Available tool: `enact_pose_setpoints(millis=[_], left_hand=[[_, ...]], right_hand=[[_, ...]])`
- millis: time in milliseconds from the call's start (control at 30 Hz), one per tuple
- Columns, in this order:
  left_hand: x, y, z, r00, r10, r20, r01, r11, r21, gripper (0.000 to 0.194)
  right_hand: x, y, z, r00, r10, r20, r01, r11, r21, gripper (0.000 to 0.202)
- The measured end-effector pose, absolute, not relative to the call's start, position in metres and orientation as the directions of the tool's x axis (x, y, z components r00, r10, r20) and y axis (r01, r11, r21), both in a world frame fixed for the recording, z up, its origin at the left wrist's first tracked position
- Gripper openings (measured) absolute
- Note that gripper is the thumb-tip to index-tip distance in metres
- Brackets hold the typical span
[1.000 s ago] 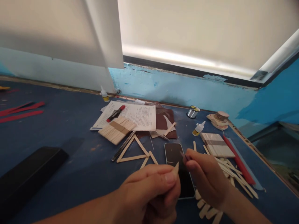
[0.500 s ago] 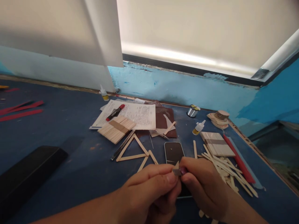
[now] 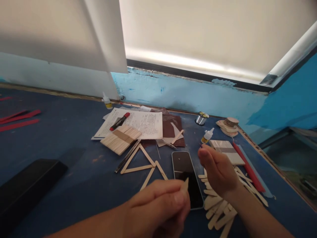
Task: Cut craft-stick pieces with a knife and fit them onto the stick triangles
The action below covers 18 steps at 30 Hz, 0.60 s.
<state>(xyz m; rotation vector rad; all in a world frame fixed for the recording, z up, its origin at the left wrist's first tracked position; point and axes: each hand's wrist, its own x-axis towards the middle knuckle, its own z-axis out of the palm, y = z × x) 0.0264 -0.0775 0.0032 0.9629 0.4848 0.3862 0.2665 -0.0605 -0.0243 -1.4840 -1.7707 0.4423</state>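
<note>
Right hand [image 3: 219, 172] has swung right of the phone [image 3: 185, 167], gripping a mostly hidden tool [image 3: 201, 145]; left hand [image 3: 164, 205] pinches 1 stick [image 3: 185, 185]: likely whittling; next cut needs steadiness.

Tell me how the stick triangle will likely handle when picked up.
The triangle is probably light, since it is just three thin sticks. It may twist or come apart at the corners, where only the tips meet. Seen flat on the table, it seems unlikely to roll.
</note>
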Motion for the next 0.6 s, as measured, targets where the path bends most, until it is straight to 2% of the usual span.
enact_pose_setpoints(millis=[200, 433, 600], left_hand=[[0.032, -0.069, 0.001, 0.783, 0.596, -0.175, -0.183, 0.491, 0.852, 0.022], [0.039, -0.067, -0.008, 0.706, 0.698, -0.119, -0.186, 0.345, 0.920, 0.031], [0.037, -0.063, -0.011, 0.711, 0.688, -0.144, -0.207, 0.401, 0.892, 0.037]], right_hand=[[0.253, -0.078, -0.022, -0.194, 0.941, 0.278, 0.563, 0.339, -0.754, 0.040], [0.251, -0.083, -0.018, -0.306, 0.914, 0.265, 0.535, 0.395, -0.746, 0.039], [0.248, -0.085, -0.017, -0.352, 0.907, 0.230, 0.550, 0.400, -0.733, 0.039]])
